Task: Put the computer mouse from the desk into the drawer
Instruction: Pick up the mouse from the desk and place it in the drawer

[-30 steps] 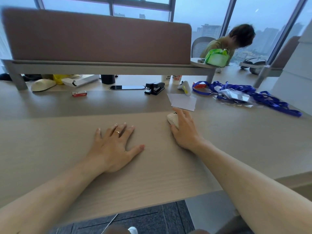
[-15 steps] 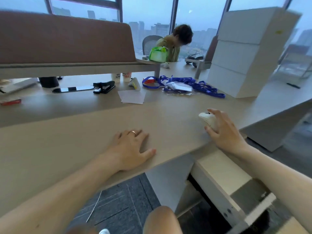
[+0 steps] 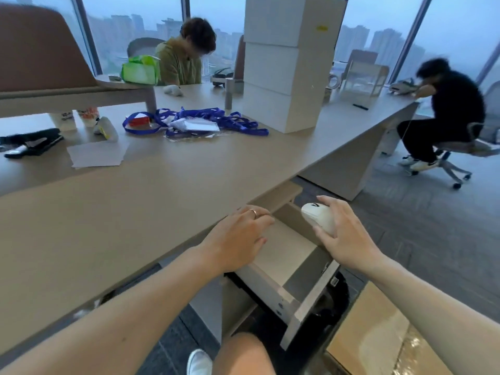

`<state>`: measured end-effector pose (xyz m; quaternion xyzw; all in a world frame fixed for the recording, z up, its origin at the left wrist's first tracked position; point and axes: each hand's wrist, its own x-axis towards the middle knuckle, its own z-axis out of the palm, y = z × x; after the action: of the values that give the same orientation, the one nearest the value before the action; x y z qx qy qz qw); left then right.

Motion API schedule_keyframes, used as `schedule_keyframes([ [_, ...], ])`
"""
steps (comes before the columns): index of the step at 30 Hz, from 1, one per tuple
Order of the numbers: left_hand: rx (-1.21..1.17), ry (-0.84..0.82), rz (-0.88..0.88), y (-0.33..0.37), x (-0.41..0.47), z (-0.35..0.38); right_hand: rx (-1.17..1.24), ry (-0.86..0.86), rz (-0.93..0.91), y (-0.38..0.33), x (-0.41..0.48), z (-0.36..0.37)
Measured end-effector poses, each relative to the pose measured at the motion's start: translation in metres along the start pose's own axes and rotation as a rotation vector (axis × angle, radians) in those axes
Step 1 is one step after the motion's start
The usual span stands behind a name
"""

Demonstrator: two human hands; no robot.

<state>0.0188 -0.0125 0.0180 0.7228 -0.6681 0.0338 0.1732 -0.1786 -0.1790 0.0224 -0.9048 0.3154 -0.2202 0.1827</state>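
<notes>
My right hand (image 3: 345, 236) grips the cream-white computer mouse (image 3: 319, 216) and holds it in the air, off the desk (image 3: 108, 212), just above the right side of the drawer (image 3: 305, 301). The drawer is pulled out below the desk's front edge and its pale inside looks bare. My left hand (image 3: 238, 239), with a ring on one finger, rests palm down at the desk's front edge, its fingers reaching over the drawer's inner left part and holding nothing.
A tangle of blue lanyards (image 3: 194, 123), a sheet of paper (image 3: 97, 155), a black stapler (image 3: 32, 143) and a stack of white boxes (image 3: 286, 66) lie farther back on the desk. Two people sit beyond. A cardboard box (image 3: 378, 334) stands on the floor at the right.
My right hand has lifted the mouse off the desk and carried it right, past the edge, over the drawer. My left hand slid right to the desk edge. My view swung right.
</notes>
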Motion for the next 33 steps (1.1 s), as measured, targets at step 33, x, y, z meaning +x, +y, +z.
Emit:
schedule_keyframes([
  [33, 0.127, -0.009, -0.216, -0.029, 0.002, 0.063, -0.141, -0.467, 0.353, 0.05, 0.053, 0.134],
])
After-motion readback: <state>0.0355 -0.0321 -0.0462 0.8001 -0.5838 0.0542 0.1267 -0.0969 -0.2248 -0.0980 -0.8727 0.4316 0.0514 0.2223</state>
